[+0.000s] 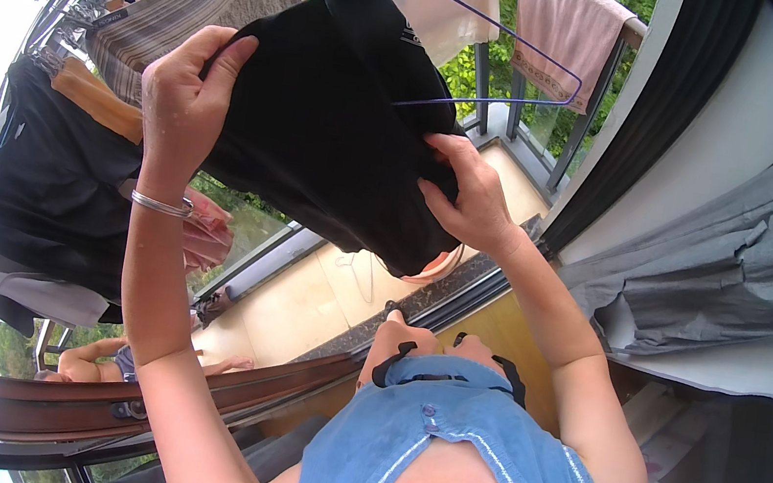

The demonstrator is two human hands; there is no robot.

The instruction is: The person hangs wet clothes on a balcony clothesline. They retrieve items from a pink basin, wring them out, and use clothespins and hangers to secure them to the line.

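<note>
A black garment (322, 121) is stretched between my two hands in front of me. My left hand (194, 77) pinches its upper left edge between thumb and fingers. On the other side, my right hand (464, 189) grips its right edge, fingertips partly sunk in the cloth. A purple wire hanger (525, 101) sticks out to the right from the garment, partly hidden by it. Its hook rises at the top of the view. The garment's lower end hangs in loose folds over a pinkish round container (436, 271), mostly hidden.
Drying racks with clips hold a striped towel (198, 0) and dark clothes (62, 174) at left. White (449, 6) and pink towels (564, 33) hang over the balcony railing. A wire hanger (359, 275) lies on the tiles beyond the door track (450, 313). Grey curtain (707, 279) at right. Another person (91, 363) shows lower left.
</note>
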